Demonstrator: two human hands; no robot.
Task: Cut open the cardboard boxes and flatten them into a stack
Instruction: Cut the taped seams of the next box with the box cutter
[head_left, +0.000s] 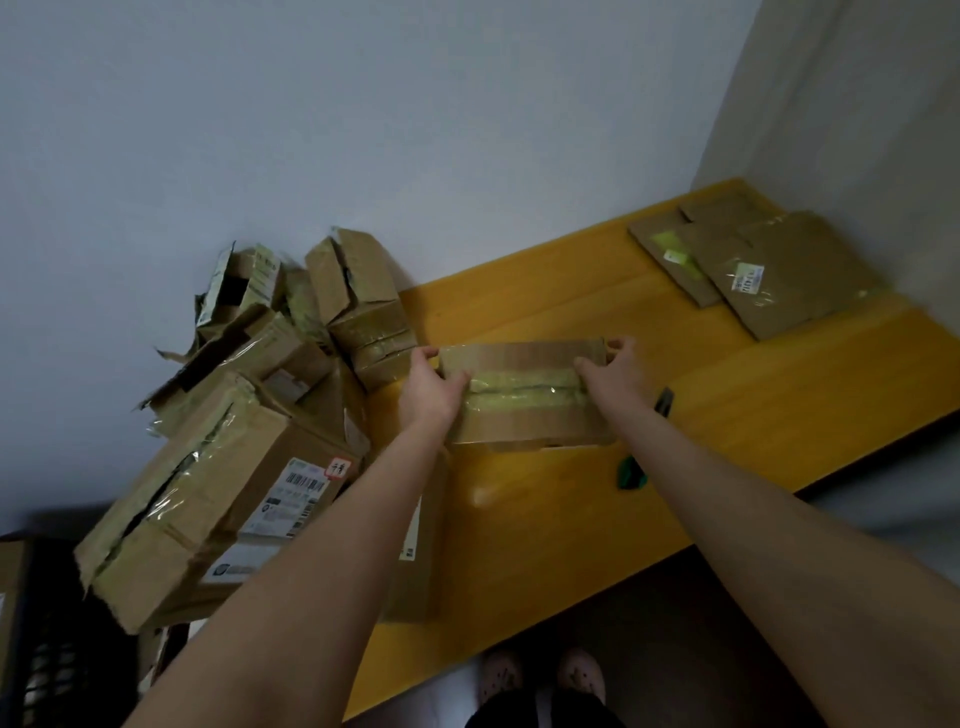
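Holding a small taped cardboard box (524, 410) on the yellow counter (779, 395), straight ahead, with the left hand (434, 387) curled round its left end and the right hand (615, 364) gripping its right end, both equally near. Lying with its long axis running left to right across the body, taped seam facing up along that same line. Sitting between the pile of uncut boxes (234, 415) on the left and the flattened stack (753, 270) well apart at far right, with a green tool (631, 475), possibly the cutter, just beside the right forearm.
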